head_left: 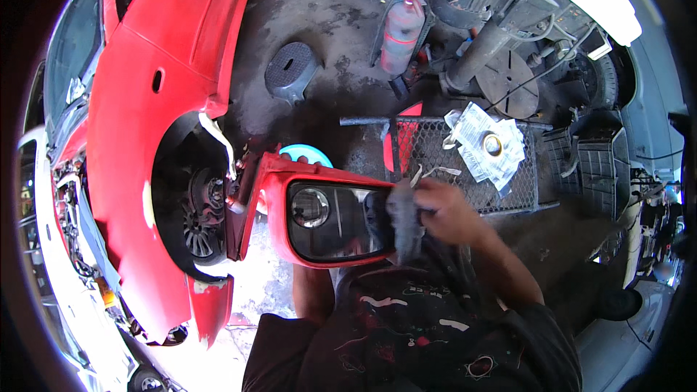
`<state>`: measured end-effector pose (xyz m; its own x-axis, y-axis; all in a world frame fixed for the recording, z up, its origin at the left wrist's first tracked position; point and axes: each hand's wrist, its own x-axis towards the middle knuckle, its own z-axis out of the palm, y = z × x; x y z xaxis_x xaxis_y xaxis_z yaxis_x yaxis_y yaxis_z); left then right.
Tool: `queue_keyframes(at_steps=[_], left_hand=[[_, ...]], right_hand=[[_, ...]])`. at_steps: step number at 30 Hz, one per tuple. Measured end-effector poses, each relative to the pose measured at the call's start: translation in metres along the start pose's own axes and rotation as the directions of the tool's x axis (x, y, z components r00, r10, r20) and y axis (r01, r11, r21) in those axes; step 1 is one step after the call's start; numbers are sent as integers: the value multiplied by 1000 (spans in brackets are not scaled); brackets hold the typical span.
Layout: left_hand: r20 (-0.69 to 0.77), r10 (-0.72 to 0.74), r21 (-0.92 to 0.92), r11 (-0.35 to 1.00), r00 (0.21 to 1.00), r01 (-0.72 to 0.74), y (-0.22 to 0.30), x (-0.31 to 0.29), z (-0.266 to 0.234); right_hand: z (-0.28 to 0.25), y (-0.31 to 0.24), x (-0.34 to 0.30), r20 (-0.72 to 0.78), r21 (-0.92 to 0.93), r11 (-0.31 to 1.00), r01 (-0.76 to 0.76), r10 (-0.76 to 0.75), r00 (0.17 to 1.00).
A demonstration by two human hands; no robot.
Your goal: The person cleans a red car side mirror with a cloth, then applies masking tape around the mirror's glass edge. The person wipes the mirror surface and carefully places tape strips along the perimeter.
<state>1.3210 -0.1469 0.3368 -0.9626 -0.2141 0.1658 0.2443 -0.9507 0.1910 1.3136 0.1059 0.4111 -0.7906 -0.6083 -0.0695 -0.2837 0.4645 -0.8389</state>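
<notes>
In front of my body is a red side mirror [337, 236], its dark glass facing me with a small round mirror set at its left. A red mounting arm stands at its left end. My left forearm goes up behind the housing; the left hand and its fingers are hidden there. At the mirror's right edge, my right hand [449, 210] is closed around a crumpled grey cloth [404, 221], which touches the red rim. Pale thin strips [439, 171], apparently masking tape, show just above the right hand.
A red car body [149, 160] with an open wheel arch stands at left. Behind the mirror are a light blue round thing [306, 152] and a dark stool [292, 71]. A mesh stand [435, 149] bears newspaper [472, 134] and a tape roll [493, 145]; a red cylinder [401, 35] stands beyond.
</notes>
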Motion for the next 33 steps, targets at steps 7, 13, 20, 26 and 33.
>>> queue_keyframes(at_steps=[7, 13, 20, 26, 33], left_hand=[[107, -97, -142, 984, 990, 112, -18, 14, 42], [-459, 152, 309, 951, 875, -3, -24, 34, 62], [-124, -155, -43, 988, 980, 150, -17, 46, 10], [-239, -264, 44, 958, 935, 282, -29, 4, -12], [-271, -209, 92, 966, 940, 241, -2, 4, -20]], right_hand=[[19, -14, 16, -55, -127, 922, 365, -374, 926], [26, -22, 12, -330, -372, 926, 57, -189, 925], [19, -40, 20, -214, -180, 933, 312, -347, 913], [42, -64, 44, -217, -224, 893, 389, -435, 874], [16, -33, -20, 143, -116, 945, 307, -290, 946]])
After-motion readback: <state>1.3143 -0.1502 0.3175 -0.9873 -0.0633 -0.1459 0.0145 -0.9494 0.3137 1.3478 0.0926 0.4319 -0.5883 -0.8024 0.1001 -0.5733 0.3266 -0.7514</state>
